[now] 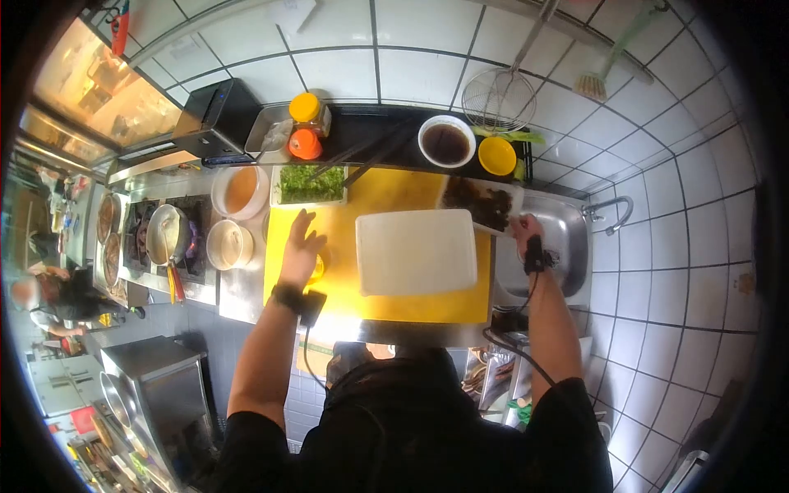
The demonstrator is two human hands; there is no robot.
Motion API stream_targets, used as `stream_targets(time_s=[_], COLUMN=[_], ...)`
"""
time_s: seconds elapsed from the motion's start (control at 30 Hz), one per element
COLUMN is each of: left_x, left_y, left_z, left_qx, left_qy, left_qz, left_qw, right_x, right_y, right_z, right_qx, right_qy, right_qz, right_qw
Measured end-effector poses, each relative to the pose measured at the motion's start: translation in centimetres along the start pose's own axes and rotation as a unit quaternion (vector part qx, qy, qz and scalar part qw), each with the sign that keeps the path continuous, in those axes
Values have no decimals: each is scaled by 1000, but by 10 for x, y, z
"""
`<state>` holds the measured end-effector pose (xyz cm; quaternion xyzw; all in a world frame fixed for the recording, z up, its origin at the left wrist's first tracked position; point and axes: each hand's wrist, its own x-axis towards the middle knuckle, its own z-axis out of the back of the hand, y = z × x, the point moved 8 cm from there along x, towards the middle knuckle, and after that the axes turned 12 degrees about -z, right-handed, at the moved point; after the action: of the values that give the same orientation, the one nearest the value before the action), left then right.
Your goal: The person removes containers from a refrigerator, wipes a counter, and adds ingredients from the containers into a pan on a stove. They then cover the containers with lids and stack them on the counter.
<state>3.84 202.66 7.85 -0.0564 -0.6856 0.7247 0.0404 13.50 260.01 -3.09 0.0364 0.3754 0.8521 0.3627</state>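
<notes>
My left hand (pixel 301 249) is over the left part of the yellow cutting board (pixel 378 308), fingers spread and holding nothing. A small yellow object (pixel 317 267) shows beside its palm. My right hand (pixel 527 231) is closed at the right corner of a clear tray of dark food pieces (pixel 481 204), by the sink; the fingertips are partly hidden. Between my hands a white rectangular plastic container (pixel 417 252) lies on the board. A container of chopped greens (pixel 309 184) stands beyond my left hand.
Bowls of orange liquid (pixel 240 191) and pale liquid (pixel 230 245) stand left, near a pan (pixel 168 232) on the stove. A bowl of dark liquid (pixel 446 141) and a yellow bowl (pixel 497 155) are behind. The sink (pixel 567 238) is right. A person (pixel 70 292) stands far left.
</notes>
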Motion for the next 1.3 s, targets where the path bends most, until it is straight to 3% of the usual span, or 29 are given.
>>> stream_targets(time_s=[0.07, 0.1, 0.17, 0.2, 0.27, 0.3, 0.37, 0.43, 0.5, 0.57, 0.7, 0.73, 0.77, 0.8, 0.83, 0.87, 0.9, 1.03, 1.07, 1.1, 1.17, 1.23, 1.27, 1.3], left_x=[-27, -41, -70, -74, -97, -98, -108, -109, -111, -115, -117, -120, -116, -117, -122, -124, -117, -115, -109, -106, -109, -117, -104, -88], left_y=[-53, -92, -150, -168, -185, -180, -157, -159, -163, -165, -149, -140, -127, -126, -121, -130, -118, -189, -203, -219, -280, -351, -358, -387], left_z=[-12, -28, -64, -73, -107, -107, -114, -118, -123, -130, -133, -133, -138, -136, -136, -135, -137, -120, -115, -107, -82, -48, -29, -12], left_qx=[126, 196, 295, 297, 378, 380, 495, 508, 522, 554, 580, 561, 549, 525, 557, 547, 562, 508, 529, 513, 444, 425, 514, 568], left_qy=[68, 132, 248, 247, 371, 370, 401, 398, 395, 395, 387, 357, 421, 380, 368, 327, 344, 244, 257, 224, 161, 89, 23, -37], left_qz=[-123, -187, -309, -310, -357, -358, -431, -452, -471, -499, -517, -573, -516, -549, -562, -600, -552, -600, -555, -566, -625, -661, -597, -474], left_qw=[982, 954, 870, 869, 770, 769, 640, 616, 591, 537, 496, 480, 505, 528, 489, 484, 511, 568, 589, 605, 621, 613, 616, 672], right_x=[-2, -14, -23, -30, -54, -51, -62, -87, -146, -183, -203, -203, -206, -209, -216, -211, -204, -181, -169, -156, -127, -157, -154, -151], right_y=[26, 53, 73, 83, 127, 122, 124, 135, 178, 188, 198, 194, 191, 198, 208, 204, 193, 178, 161, 138, 109, 150, 146, 143], right_z=[-28, -35, -72, -77, -85, -99, -83, -55, -19, -5, 2, 3, 0, 5, 11, 5, 0, 4, 1, -3, -28, -4, -9, -14], right_qx=[14, -8, 101, 103, 148, 145, 215, 282, 215, 189, 116, 132, 147, 139, 179, 218, 212, 222, 296, 373, 250, 5, 2, -2], right_qy=[67, 109, 219, 219, 300, 354, 358, 360, 411, 415, 397, 404, 420, 415, 427, 442, 442, 351, 335, 307, 344, 220, 185, 156], right_qz=[-31, -50, -36, -34, 112, 54, 28, 5, 119, 110, 110, 76, 52, 72, 91, 116, 121, 98, 8, -84, -71, 64, 71, 82], right_qw=[997, 993, 970, 970, 936, 922, 908, 889, 878, 883, 904, 902, 894, 896, 882, 862, 863, 904, 894, 872, 902, 973, 980, 984])
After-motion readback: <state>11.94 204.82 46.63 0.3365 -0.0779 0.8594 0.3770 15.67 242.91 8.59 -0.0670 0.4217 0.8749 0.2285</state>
